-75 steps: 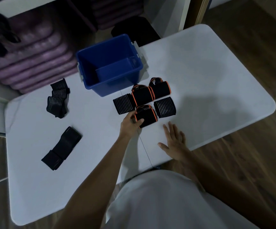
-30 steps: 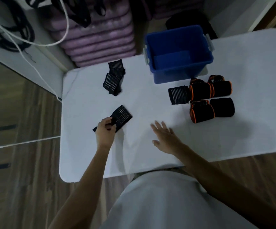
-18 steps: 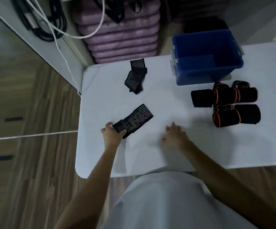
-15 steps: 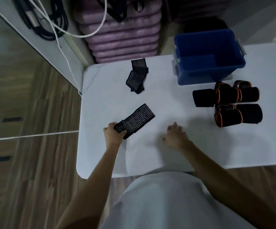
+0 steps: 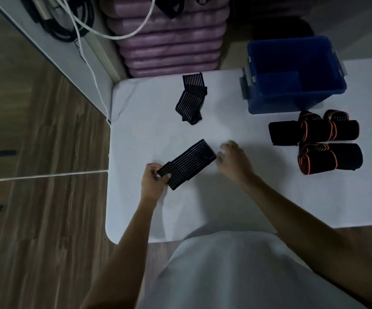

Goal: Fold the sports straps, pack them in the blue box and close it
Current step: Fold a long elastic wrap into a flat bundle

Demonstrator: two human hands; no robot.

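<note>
Pinching the striped strap near the table's left edge, left hand; right hand loose.

Our right hand is smeared by motion, so we cannot tell whether its fingertips touch the striped strap just beside them. Our left hand covers the strap's near end beneath its fingers. Far beyond our fingers, the hanging cables run off the top edge.

striped strap: ribbed elastic cloth | blue box: smooth plastic | table: matt white
</note>
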